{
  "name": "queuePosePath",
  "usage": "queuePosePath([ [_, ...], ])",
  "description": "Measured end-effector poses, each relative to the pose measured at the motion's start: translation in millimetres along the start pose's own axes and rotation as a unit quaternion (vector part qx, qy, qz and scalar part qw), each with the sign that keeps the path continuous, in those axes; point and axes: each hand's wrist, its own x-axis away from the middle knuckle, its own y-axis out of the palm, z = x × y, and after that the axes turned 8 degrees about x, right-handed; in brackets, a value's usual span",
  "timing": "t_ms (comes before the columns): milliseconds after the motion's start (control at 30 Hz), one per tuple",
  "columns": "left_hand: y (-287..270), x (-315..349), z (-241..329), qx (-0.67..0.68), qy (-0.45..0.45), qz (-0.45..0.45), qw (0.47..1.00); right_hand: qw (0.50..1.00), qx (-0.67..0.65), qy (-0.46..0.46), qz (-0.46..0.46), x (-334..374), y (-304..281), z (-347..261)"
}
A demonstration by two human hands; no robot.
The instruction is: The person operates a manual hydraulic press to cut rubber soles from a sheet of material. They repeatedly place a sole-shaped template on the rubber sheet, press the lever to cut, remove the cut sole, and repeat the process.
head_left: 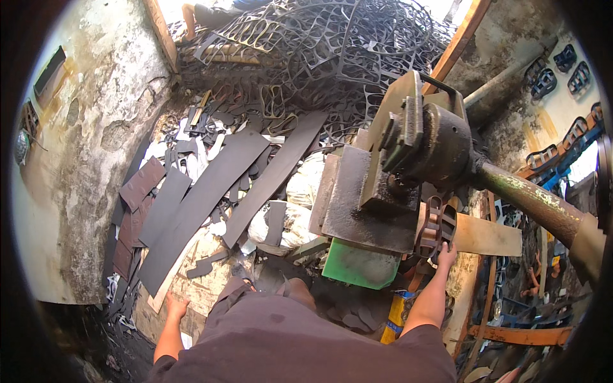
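Observation:
My right hand (447, 255) grips the near end of a dark sole-shaped cutting die (437, 228), an open metal frame with crossbars. The die stands beside the dark metal head (408, 147) of a press, over a pale board (488, 237). Fingers apart, my left hand (177, 306) rests on the worn wooden table (211, 281). It lies close to the lower end of a long black sheet (204, 210) and a tan strip under it. A green block (361, 265) sticks out below the press plate.
Black offcuts (236, 115) and brown sheets (142, 185) cover the table. Behind lies a large heap of cut-out sheet scrap (319, 45). More dies (544, 83) hang on the right wall. A thick pipe (530, 198) crosses at right. Another person's arm (189, 22) shows at the far left.

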Motion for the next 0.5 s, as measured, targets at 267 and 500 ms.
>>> queuePosePath([
  [267,31.2,-54.7,-1.8,0.095,0.051,-0.092,0.990,0.991,0.047,0.119,0.032,153.2,-16.5,28.7],
  [500,43.2,-137.4,-103.6,0.091,0.110,-0.079,0.987,0.941,0.037,0.196,-0.272,388.4,57.1,82.7],
])
